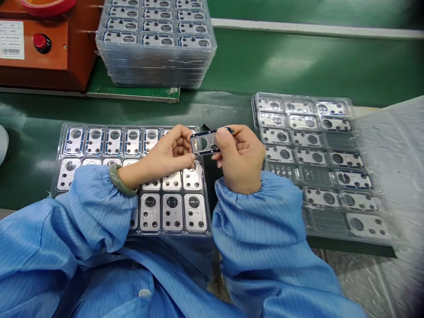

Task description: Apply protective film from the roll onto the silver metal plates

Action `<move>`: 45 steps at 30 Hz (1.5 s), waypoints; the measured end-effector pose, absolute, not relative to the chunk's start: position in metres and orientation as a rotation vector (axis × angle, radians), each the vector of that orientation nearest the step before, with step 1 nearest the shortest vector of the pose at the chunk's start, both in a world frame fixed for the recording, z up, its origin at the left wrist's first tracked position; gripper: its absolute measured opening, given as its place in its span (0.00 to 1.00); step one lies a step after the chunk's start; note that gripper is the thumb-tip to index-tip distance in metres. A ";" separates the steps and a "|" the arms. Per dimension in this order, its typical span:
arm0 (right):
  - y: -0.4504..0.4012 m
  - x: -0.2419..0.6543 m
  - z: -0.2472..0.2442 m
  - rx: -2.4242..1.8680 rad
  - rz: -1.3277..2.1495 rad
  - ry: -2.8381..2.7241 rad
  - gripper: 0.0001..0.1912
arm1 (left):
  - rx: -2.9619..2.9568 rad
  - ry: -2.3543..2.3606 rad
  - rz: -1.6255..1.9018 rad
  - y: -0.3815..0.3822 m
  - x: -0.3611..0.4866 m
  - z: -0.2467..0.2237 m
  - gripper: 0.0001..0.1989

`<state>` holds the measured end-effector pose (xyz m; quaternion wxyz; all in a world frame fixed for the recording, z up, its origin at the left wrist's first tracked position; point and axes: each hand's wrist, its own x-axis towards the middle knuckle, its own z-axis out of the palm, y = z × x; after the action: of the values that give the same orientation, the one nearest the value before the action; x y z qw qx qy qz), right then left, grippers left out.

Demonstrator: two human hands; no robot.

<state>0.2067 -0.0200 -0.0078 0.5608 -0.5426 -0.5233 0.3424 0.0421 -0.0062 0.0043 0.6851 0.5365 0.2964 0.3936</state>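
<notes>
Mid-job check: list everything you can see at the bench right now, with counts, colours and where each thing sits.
Held plate: one, silver with dark blue edge, between both hands.
Near tray: one, clear plastic, under the hands, holding silver plates.
Right tray: one, clear plastic, right of the hands, holding silver plates, some pockets bare.
Tray stack: one stack, clear plastic, far side, silver plates on top.
Control box: one, orange-red, far left, with red button.
Bench surface: one, green, under the trays.
Sheet: one, pale grey, blurred, right edge.
Sleeves: two, blue striped, both forearms.
Bangle: one, pale green, left wrist.
Left hand grip: bare, fingertips at the plate's left edge.
Right hand grip: bare, thumb and fingers on the plate.
</notes>
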 end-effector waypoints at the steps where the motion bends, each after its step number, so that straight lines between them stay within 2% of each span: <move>1: -0.020 0.206 -0.008 -1.276 0.812 -1.227 0.13 | 1.200 0.665 0.882 -0.007 0.042 0.004 0.15; 6: -0.017 0.205 -0.007 -1.261 0.847 -1.202 0.15 | 1.214 0.714 0.953 -0.005 0.042 0.004 0.13; 12: -0.015 0.208 -0.008 -1.216 0.983 -1.244 0.16 | 1.175 0.944 1.240 0.005 0.041 -0.003 0.06; 19: -0.017 0.207 -0.004 -1.212 1.031 -1.235 0.06 | 1.173 1.019 1.327 0.009 0.040 -0.007 0.04; 31: -0.018 0.206 -0.002 -1.320 1.109 -1.383 0.04 | 1.331 1.153 1.402 0.009 0.042 -0.005 0.04; 38: -0.018 0.203 -0.010 -1.448 0.724 -1.458 0.03 | 1.619 1.304 1.235 0.012 0.039 -0.014 0.06; 45: -0.015 0.203 -0.015 -1.137 0.331 -1.892 0.04 | 1.705 1.320 1.291 0.009 0.038 -0.013 0.07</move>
<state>0.2035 -0.0148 -0.0150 0.4393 -0.4575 -0.7616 0.1331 0.0380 0.0095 -0.0133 0.3090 0.6453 0.4996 0.4884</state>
